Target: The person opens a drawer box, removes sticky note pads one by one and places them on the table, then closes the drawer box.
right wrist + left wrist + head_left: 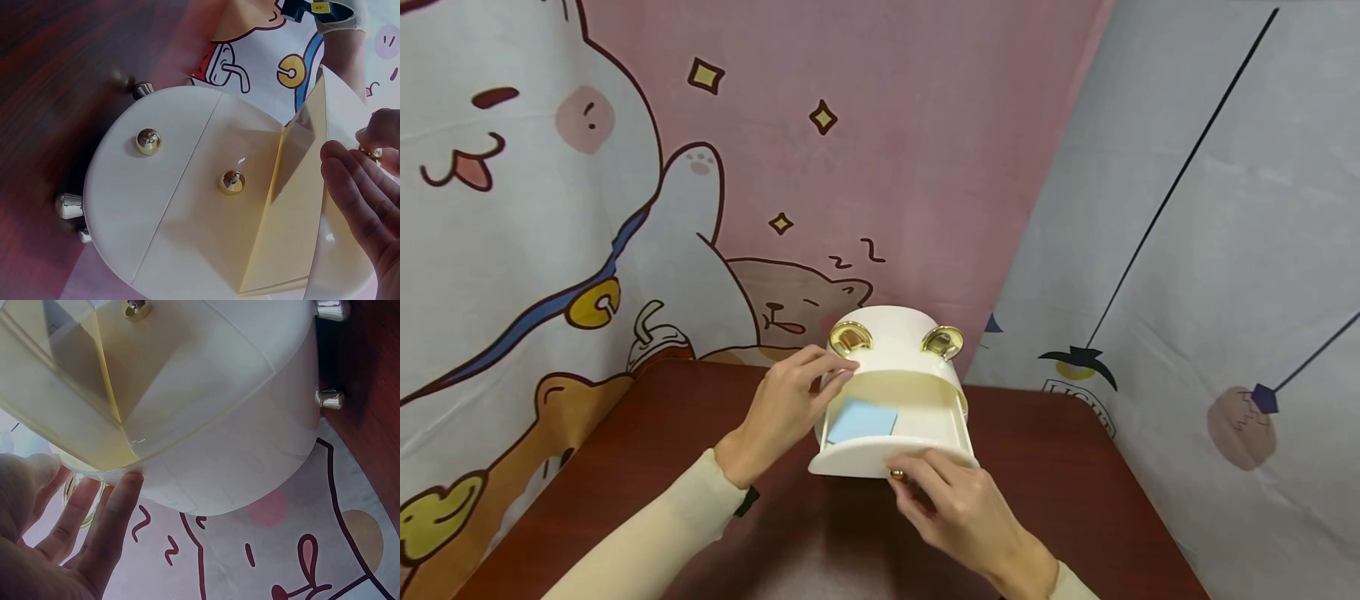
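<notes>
A white, rounded cabinet (895, 333) with gold ears stands on the table. Its top drawer (928, 417) is pulled out, and a light blue pad of paper (863, 418) lies in the drawer's left side. My right hand (951, 504) pinches the small gold knob (897, 474) on the drawer front; the right wrist view shows thumb and fingers at the knob (370, 153). My left hand (790, 400) touches the cabinet's upper left edge beside the left gold ear (852, 337). In the left wrist view, its fingertips (131, 481) rest on the cabinet's rim.
Two lower drawer fronts below carry gold knobs (232, 182), and short metallic feet (70, 205) support the cabinet. The dark red-brown table (700, 408) backs onto a cartoon-printed cloth (910, 150). A grey printed cloth (1187, 250) hangs at the right.
</notes>
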`<act>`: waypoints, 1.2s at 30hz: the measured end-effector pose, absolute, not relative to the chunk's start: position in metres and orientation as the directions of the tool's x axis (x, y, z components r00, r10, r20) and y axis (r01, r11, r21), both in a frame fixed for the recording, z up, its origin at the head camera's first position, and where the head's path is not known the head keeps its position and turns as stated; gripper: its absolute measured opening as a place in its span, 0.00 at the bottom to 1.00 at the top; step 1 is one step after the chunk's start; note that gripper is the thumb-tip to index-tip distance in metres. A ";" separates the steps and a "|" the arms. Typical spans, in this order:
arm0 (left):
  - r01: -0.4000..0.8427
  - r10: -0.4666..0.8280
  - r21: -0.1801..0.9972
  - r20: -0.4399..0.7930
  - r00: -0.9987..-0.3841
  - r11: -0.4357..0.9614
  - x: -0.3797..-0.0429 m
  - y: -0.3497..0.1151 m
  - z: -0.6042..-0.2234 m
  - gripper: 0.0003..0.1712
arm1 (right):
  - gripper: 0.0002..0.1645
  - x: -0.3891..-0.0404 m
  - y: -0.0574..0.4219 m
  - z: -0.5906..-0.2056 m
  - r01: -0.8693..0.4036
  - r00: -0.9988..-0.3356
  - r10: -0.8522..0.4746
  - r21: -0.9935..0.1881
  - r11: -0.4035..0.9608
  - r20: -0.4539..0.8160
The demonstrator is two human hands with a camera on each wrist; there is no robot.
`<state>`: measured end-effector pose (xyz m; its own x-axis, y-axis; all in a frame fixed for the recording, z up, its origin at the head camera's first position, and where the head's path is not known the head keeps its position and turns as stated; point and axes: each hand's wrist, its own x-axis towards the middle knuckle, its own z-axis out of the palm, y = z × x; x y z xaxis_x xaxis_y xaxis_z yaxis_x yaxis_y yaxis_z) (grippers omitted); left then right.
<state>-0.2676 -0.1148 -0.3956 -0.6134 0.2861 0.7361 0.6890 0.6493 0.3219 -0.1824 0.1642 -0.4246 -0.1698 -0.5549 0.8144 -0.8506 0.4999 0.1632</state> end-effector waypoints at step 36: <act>0.694 0.278 0.325 0.745 -0.606 0.642 -0.270 -0.114 -0.397 0.09 | 0.12 -0.176 0.164 -0.426 -0.866 -0.088 -0.566 0.218 0.450 0.820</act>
